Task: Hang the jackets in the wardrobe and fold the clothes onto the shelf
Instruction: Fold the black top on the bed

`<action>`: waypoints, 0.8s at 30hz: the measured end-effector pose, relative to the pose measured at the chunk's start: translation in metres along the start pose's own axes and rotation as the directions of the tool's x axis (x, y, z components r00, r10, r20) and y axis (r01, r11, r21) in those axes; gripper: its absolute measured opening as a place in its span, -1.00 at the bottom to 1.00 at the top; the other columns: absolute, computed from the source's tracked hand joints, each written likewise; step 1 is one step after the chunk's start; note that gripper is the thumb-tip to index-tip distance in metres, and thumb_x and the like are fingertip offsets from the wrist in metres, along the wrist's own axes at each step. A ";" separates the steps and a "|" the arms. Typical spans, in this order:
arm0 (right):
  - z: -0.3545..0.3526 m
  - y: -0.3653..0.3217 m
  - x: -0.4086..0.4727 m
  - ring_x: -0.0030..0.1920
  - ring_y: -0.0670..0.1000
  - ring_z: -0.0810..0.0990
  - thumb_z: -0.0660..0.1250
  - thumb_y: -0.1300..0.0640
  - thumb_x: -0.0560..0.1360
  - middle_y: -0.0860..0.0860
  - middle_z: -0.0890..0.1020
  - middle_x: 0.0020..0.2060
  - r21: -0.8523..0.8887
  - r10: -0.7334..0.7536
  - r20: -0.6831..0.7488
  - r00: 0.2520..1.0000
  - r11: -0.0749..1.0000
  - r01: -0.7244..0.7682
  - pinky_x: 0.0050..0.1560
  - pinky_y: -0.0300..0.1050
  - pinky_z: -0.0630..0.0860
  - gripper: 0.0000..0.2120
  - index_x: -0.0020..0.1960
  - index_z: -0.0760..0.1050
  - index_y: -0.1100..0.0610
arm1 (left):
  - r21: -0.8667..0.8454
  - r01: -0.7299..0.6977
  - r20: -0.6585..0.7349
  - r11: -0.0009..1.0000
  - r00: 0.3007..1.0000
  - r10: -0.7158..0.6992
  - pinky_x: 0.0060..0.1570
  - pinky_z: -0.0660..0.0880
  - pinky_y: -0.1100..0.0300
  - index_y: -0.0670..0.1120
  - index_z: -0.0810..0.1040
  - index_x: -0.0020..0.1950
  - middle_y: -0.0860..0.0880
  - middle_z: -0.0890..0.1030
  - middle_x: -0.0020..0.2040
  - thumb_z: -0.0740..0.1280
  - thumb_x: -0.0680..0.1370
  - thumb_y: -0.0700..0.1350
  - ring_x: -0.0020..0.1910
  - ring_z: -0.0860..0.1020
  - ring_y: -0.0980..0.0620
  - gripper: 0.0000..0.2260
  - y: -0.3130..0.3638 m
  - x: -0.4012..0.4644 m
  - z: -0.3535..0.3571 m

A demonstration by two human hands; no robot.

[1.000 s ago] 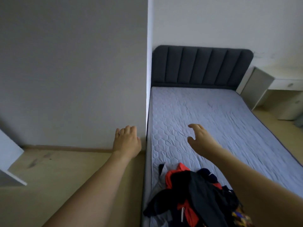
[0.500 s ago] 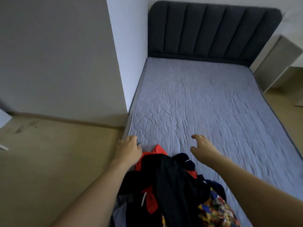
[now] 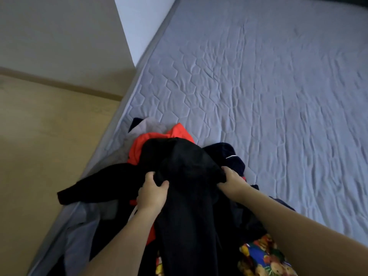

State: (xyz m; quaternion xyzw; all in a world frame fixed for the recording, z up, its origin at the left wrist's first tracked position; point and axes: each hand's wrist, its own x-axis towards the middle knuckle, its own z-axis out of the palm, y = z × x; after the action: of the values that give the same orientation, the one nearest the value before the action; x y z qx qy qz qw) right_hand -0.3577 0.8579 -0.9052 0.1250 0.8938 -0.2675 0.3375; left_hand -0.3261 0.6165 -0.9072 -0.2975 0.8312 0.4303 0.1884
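left hand [image 3: 152, 193]: our fingers clamp black jacket [image 3: 185, 176]
right hand [image 3: 232, 181]: pinching same jacket
pile: clothes heap [image 3: 171, 134] on bed [image 3: 258, 86]

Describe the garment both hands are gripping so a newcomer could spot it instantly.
On the grey quilted mattress, a clothes pile sits at the near edge. Topmost is the black garment, pinched by the left hand and right hand. Unlike the orange-red garment and the fruit-print fabric, it is plain black.

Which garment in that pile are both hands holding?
The black garment on top: left hand and right hand both grip it. The red and printed pieces lie untouched.
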 end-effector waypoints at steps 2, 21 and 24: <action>0.013 0.012 0.018 0.36 0.15 0.39 0.34 -0.02 0.47 0.10 0.35 0.42 -0.037 0.009 0.006 1.000 0.999 -0.009 0.33 -0.01 0.35 -0.25 0.54 0.06 0.06 | -0.101 -0.073 -0.088 0.992 0.994 0.064 0.17 0.33 0.21 -0.06 0.34 0.48 -0.05 0.49 0.35 0.24 0.61 -0.08 0.31 0.46 -0.06 -0.57 -0.005 0.001 0.011; -0.161 -0.087 -0.193 -0.20 0.22 0.51 0.22 0.32 0.24 0.19 0.58 -0.21 0.517 0.010 0.193 0.981 0.849 -0.110 -0.16 -0.03 0.44 -0.78 -0.16 0.53 0.17 | -0.571 0.062 0.121 0.819 0.993 0.009 -0.18 0.47 0.16 -0.11 0.62 -0.12 -0.14 0.68 -0.18 0.28 0.52 -0.27 -0.19 0.61 -0.08 -0.85 0.112 -0.193 -0.151; -0.226 -0.092 -0.281 -0.04 0.25 0.64 0.40 0.06 0.28 0.21 0.68 -0.02 0.611 -0.076 0.328 0.942 0.777 -0.150 0.00 0.03 0.55 -0.59 0.05 0.59 0.27 | -0.652 -0.070 0.031 0.755 0.992 0.119 -0.15 0.54 0.18 -0.03 0.64 -0.04 -0.08 0.71 -0.10 0.26 0.60 -0.23 -0.13 0.65 0.00 -0.82 0.167 -0.272 -0.185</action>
State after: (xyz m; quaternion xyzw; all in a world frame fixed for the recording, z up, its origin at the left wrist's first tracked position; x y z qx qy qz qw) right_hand -0.3078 0.8972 -0.5387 0.2007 0.6801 -0.5602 0.4282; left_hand -0.2413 0.6296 -0.5484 -0.2867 0.6375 0.7105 0.0811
